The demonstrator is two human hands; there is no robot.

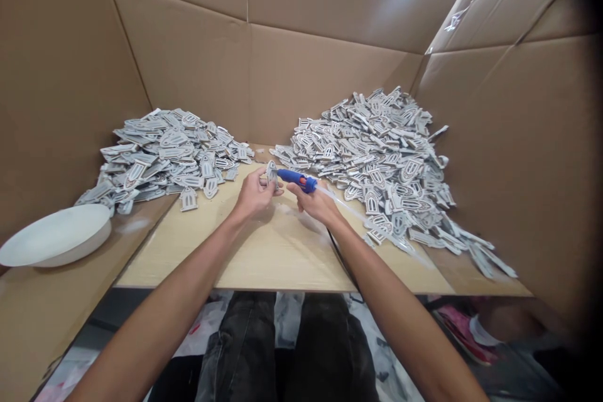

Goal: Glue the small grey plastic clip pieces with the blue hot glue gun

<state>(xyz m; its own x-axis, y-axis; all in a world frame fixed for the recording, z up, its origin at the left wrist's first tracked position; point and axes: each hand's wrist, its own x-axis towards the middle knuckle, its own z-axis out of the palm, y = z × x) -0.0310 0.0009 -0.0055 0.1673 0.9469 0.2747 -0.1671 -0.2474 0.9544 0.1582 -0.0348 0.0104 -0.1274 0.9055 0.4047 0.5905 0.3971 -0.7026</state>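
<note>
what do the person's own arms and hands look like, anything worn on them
The left hand and right hand are ungloved, with no ring, watch or bracelet that I can make out. The left forearm and right forearm are slim and bare, with no sleeve showing as far as the picture reaches.

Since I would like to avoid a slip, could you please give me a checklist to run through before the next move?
1. Left hand holds one grey arched piece: ok.
2. Right hand grips the blue glue gun: ok.
3. The gun's front end faces the piece: ok.
4. Clear stick extends from the gun's rear: ok.
5. Black cord well away from the right forearm: not ok, it runs close beside it.
6. Glue on the piece: cannot tell, too small.
</note>
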